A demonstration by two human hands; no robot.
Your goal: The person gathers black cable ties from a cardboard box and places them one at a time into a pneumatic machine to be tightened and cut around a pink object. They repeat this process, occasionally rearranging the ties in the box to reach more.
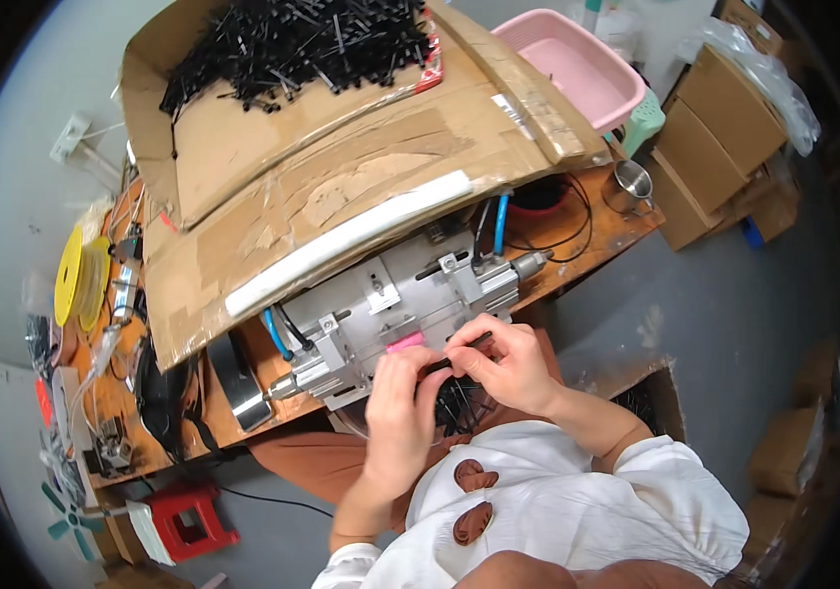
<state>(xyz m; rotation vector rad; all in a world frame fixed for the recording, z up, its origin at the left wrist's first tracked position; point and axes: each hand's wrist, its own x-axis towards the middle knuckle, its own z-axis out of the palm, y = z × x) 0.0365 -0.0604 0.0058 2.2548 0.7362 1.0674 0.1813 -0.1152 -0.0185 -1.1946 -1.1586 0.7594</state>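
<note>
1. One thin black rod, pinched between both hands just in front of the grey metal machine; long axis running from lower left up toward the right, far tip pointing right.
2. Right hand closed on the rod's upper end, fingers curled over it, close against the machine's front edge.
3. Left hand closed on the rod's lower end, thumb and fingertips pressed together; the two hands touching each other.
4. Beneath the hands, a loose bundle of more black rods held over the lap; too many and too tangled to count.
5. One small pink block on the machine's front, just above the left hand.
6. Two blue hoses visible on the machine, one at each end.
7. Machine seated on a wooden counter.
8. One large opened cardboard box leaning over the machine, a heap of black rods in its top.
9. One pink basket behind, one metal cup on the counter's right end.
10. One red stool on the floor at lower left.
</note>
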